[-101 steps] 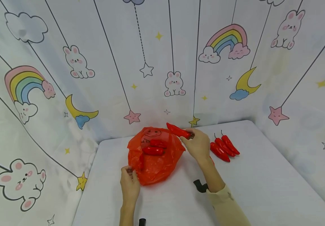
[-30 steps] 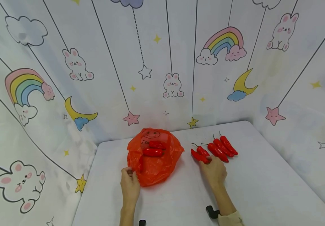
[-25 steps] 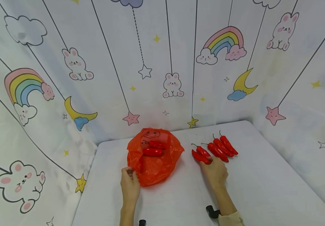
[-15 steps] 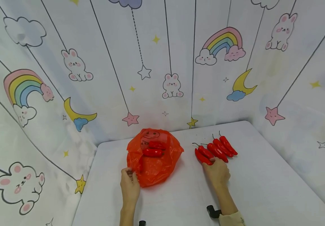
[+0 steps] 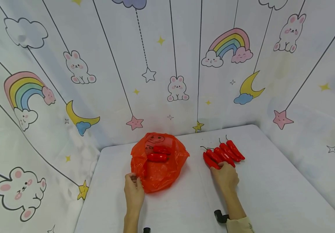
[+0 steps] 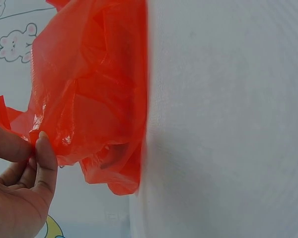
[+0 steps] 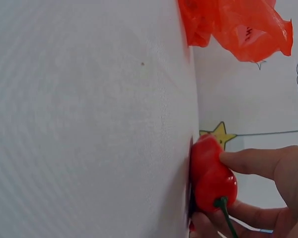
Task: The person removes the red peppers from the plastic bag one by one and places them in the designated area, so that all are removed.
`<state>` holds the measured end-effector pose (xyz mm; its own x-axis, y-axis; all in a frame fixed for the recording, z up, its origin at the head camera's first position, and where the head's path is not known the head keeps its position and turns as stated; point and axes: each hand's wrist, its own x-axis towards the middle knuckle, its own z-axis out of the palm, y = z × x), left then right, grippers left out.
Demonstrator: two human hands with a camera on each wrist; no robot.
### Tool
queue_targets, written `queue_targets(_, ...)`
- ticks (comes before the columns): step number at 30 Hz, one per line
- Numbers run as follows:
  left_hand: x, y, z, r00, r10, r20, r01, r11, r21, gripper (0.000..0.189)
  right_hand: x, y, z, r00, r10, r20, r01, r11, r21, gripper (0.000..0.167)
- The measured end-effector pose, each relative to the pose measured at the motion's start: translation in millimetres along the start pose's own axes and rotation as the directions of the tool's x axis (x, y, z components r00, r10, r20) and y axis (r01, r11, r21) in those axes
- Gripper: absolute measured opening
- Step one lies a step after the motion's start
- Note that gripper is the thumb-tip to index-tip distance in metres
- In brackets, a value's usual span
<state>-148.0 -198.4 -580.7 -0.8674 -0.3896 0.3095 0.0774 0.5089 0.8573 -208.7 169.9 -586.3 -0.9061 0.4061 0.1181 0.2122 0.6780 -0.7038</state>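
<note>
A red plastic bag [image 5: 162, 176] sits with its mouth facing me on the table, and red chili peppers [image 5: 157, 157] show inside. At its near left edge my left hand [image 5: 134, 191] pinches the rim; the left wrist view shows thumb and forefinger on the thin film [image 6: 89, 99]. To the right of the bag, several red chili peppers [image 5: 228, 151] lie side by side in a slanted row. My right hand [image 5: 225, 176] grips the leftmost chili pepper [image 5: 209, 160] near its close end. In the right wrist view, this chili pepper [image 7: 213, 173] lies between thumb and fingers, green stem toward the camera.
A white table [image 5: 182, 207] carries everything, its back edge against a cloth backdrop [image 5: 112, 64] with cartoon rabbits, stars and rainbows. Black wrist-camera parts [image 5: 220, 216] show by the right forearm. White surface lies between the two hands.
My right hand has come from beside the bag's mouth with a chili pepper and set it at the row, then slid it rightward against its neighbours. The left hand has stayed on the bag.
</note>
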Motion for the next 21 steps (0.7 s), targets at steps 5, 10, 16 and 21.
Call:
queue_targets(5, -0.5, 0.0, 1.0, 1.000, -0.017, -0.001, 0.017, 1.000, 0.007, 0.023, 2.5, 0, -1, 1.000, 0.003, 0.004, -0.003, 1.000, 0.003, 0.048)
queue_targets(10, -0.8, 0.7, 0.9, 1.000, -0.025, 0.003, 0.025, 1.000, 0.007, 0.023, 6.3, -6, -5, 0.999, -0.012, -0.033, 0.012, 1.000, 0.019, 0.046)
queue_targets(16, 0.1, 0.4, 0.9, 1.000, -0.027, 0.006, 0.027, 1.000, 0.000, 0.023, 8.6, -26, -15, 0.991, -0.111, -0.079, 0.114, 0.993, 0.033, 0.044)
queue_targets(21, 0.9, 0.8, 0.3, 1.000, -0.029, 0.009, 0.029, 1.000, -0.001, 0.022, 5.8, -49, -17, 0.976, -0.191, -0.102, 0.196, 0.980, 0.044, 0.042)
